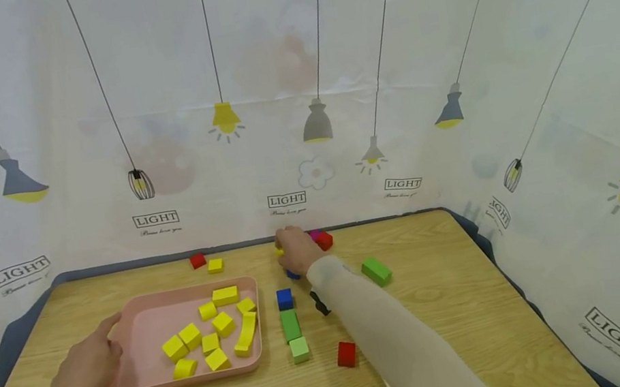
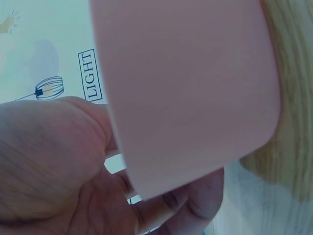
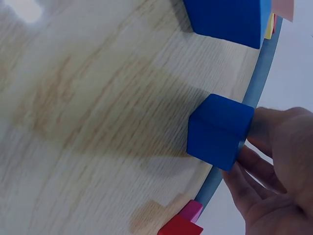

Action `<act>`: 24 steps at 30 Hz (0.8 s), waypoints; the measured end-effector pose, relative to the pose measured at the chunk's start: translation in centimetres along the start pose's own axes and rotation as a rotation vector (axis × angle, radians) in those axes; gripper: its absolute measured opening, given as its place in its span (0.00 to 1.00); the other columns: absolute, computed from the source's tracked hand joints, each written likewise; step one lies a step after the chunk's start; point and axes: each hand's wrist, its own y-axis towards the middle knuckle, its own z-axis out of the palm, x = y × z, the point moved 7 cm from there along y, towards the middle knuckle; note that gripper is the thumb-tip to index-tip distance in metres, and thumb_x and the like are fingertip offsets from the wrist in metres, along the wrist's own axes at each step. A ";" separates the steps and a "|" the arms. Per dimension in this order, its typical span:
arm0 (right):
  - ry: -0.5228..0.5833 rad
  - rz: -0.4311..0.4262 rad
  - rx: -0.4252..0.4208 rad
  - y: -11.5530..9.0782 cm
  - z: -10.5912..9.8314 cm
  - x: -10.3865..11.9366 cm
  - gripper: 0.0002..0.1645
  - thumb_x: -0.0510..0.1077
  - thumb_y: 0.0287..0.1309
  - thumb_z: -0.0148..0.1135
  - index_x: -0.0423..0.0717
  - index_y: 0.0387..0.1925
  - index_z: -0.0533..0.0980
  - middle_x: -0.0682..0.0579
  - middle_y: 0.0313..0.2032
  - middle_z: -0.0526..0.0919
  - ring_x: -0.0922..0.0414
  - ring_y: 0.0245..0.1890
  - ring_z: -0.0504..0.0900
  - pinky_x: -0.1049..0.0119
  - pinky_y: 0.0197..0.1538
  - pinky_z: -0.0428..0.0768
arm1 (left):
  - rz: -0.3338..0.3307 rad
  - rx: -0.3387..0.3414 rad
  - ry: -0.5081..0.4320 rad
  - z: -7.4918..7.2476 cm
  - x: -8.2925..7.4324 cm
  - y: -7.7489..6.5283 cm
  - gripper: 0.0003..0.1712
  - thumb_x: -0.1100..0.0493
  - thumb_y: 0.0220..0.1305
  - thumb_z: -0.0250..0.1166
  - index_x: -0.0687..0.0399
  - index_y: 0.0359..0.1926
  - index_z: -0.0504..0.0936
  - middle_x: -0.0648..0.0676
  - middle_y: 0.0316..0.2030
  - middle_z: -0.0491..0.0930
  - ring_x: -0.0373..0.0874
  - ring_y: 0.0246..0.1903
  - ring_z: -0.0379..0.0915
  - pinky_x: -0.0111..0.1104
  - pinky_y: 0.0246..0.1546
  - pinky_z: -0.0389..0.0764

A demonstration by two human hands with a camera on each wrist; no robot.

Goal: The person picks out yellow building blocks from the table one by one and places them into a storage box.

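My left hand [image 1: 87, 371] grips the left side of a pink tray [image 1: 139, 303]. In the left wrist view the tray wall [image 2: 190, 93] hides part of the thumb and fingers. Several yellow blocks [image 1: 223, 323] lie in the tray. At the back of the table, my right hand [image 1: 299, 251] pinches a small yellow block [image 1: 279, 251], mostly covered by the fingers. Just in front of that hand sits a blue block [image 3: 220, 129], which hides the fingertips in the right wrist view. Closer to me stands another blue block [image 1: 284, 299].
Two green blocks [image 1: 290, 325] line up right of the tray. A green block [image 1: 376, 271] and a red block [image 1: 347, 354] lie farther right. Behind the tray are a red block [image 1: 198, 261] and a yellow block [image 1: 215, 265]. Red [image 1: 324, 241] and magenta blocks [image 3: 191, 210] sit beside the right hand.
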 end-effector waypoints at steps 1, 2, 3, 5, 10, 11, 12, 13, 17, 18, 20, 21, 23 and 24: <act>0.006 -0.007 -0.002 -0.1 -0.1 0.1 0.18 0.39 0.76 0.77 0.42 0.63 0.87 0.46 0.60 0.90 0.49 0.61 0.88 0.55 0.70 0.87 | -0.002 0.001 0.001 0.0 0.0 0.0 0.38 0.63 0.87 0.53 0.66 0.90 0.56 0.67 0.43 0.81 0.50 0.30 0.75 0.40 0.29 0.73; 0.008 -0.014 -0.004 -0.2 -0.1 0.2 0.18 0.38 0.76 0.77 0.42 0.63 0.87 0.46 0.60 0.91 0.49 0.62 0.88 0.55 0.71 0.87 | -0.003 0.001 0.002 0.1 0.0 0.0 0.38 0.63 0.87 0.53 0.66 0.90 0.56 0.68 0.43 0.81 0.50 0.30 0.75 0.40 0.29 0.73; 0.013 -0.020 -0.006 -0.3 -0.3 0.3 0.17 0.38 0.76 0.77 0.42 0.62 0.87 0.45 0.60 0.91 0.49 0.63 0.88 0.55 0.71 0.87 | -0.003 0.002 0.002 0.1 0.1 0.0 0.38 0.63 0.87 0.53 0.66 0.90 0.55 0.68 0.43 0.81 0.50 0.30 0.75 0.40 0.29 0.73; 0.018 -0.026 -0.003 -0.4 -0.4 0.4 0.17 0.37 0.76 0.76 0.42 0.62 0.88 0.45 0.61 0.92 0.49 0.64 0.88 0.55 0.72 0.86 | -0.004 0.003 0.002 0.1 0.1 0.1 0.38 0.63 0.87 0.53 0.66 0.90 0.56 0.68 0.43 0.81 0.50 0.30 0.75 0.40 0.29 0.74; 0.034 -0.033 -0.002 -0.5 -0.3 0.6 0.20 0.37 0.77 0.76 0.44 0.66 0.87 0.46 0.63 0.91 0.49 0.65 0.88 0.55 0.73 0.86 | -0.004 0.002 0.006 0.1 0.0 0.0 0.38 0.63 0.86 0.53 0.66 0.90 0.56 0.67 0.42 0.81 0.50 0.30 0.75 0.40 0.29 0.74; 0.040 -0.037 -0.007 -0.6 -0.4 0.6 0.21 0.37 0.77 0.76 0.44 0.67 0.87 0.46 0.64 0.91 0.49 0.66 0.87 0.55 0.74 0.86 | -0.007 0.004 0.004 0.1 0.0 0.0 0.38 0.63 0.86 0.54 0.66 0.90 0.56 0.67 0.42 0.81 0.50 0.30 0.75 0.40 0.29 0.74; 0.046 -0.042 -0.009 -0.7 -0.4 0.7 0.22 0.37 0.78 0.76 0.45 0.68 0.87 0.46 0.64 0.91 0.49 0.66 0.87 0.54 0.74 0.86 | -0.010 0.008 0.003 0.1 0.0 0.0 0.38 0.63 0.87 0.54 0.66 0.90 0.55 0.68 0.43 0.82 0.50 0.30 0.75 0.40 0.29 0.74; 0.054 -0.046 -0.011 -0.8 -0.4 0.7 0.22 0.37 0.78 0.76 0.45 0.69 0.87 0.46 0.65 0.91 0.49 0.67 0.87 0.54 0.74 0.86 | -0.014 0.011 0.000 0.1 0.0 -0.1 0.38 0.63 0.87 0.53 0.66 0.90 0.55 0.68 0.44 0.82 0.50 0.30 0.75 0.40 0.29 0.74; 0.071 -0.062 -0.016 -1.1 -0.6 1.0 0.21 0.38 0.79 0.75 0.47 0.68 0.89 0.48 0.67 0.91 0.50 0.67 0.87 0.55 0.75 0.86 | -0.024 0.016 -0.005 0.1 -0.2 -0.2 0.38 0.63 0.87 0.53 0.66 0.90 0.55 0.70 0.46 0.82 0.51 0.31 0.76 0.40 0.29 0.74; 0.072 -0.069 -0.016 -1.2 -0.7 1.1 0.20 0.38 0.79 0.75 0.47 0.68 0.89 0.48 0.67 0.91 0.50 0.67 0.87 0.55 0.75 0.86 | -0.022 0.015 -0.002 0.0 -0.2 -0.3 0.38 0.63 0.87 0.52 0.66 0.90 0.55 0.70 0.46 0.82 0.51 0.31 0.76 0.40 0.29 0.74; 0.068 -0.082 -0.014 -1.4 -0.8 1.4 0.19 0.39 0.79 0.75 0.48 0.67 0.90 0.48 0.66 0.91 0.50 0.66 0.87 0.55 0.74 0.87 | -0.012 0.013 0.006 0.0 -0.3 -0.4 0.38 0.63 0.87 0.52 0.66 0.90 0.55 0.68 0.43 0.82 0.51 0.31 0.76 0.41 0.29 0.74; 0.063 -0.088 -0.015 -1.5 -0.9 1.5 0.19 0.39 0.79 0.75 0.48 0.66 0.90 0.48 0.66 0.90 0.51 0.66 0.87 0.56 0.73 0.87 | -0.007 0.013 0.009 0.0 -0.4 -0.4 0.37 0.63 0.87 0.52 0.66 0.90 0.55 0.67 0.42 0.82 0.51 0.31 0.76 0.41 0.29 0.74; 0.051 -0.107 -0.017 -1.8 -1.0 1.8 0.20 0.39 0.79 0.75 0.48 0.67 0.90 0.48 0.65 0.90 0.51 0.67 0.87 0.56 0.73 0.87 | 0.000 0.009 0.014 -0.1 -0.4 -0.5 0.37 0.63 0.87 0.52 0.67 0.89 0.56 0.66 0.41 0.82 0.51 0.32 0.76 0.42 0.29 0.74; 0.048 -0.114 -0.018 -1.9 -1.1 1.9 0.20 0.39 0.79 0.75 0.48 0.67 0.90 0.48 0.65 0.90 0.51 0.67 0.87 0.57 0.73 0.87 | 0.004 0.011 0.018 0.0 -0.4 -0.5 0.37 0.63 0.87 0.52 0.67 0.89 0.55 0.66 0.41 0.82 0.52 0.32 0.76 0.42 0.30 0.74</act>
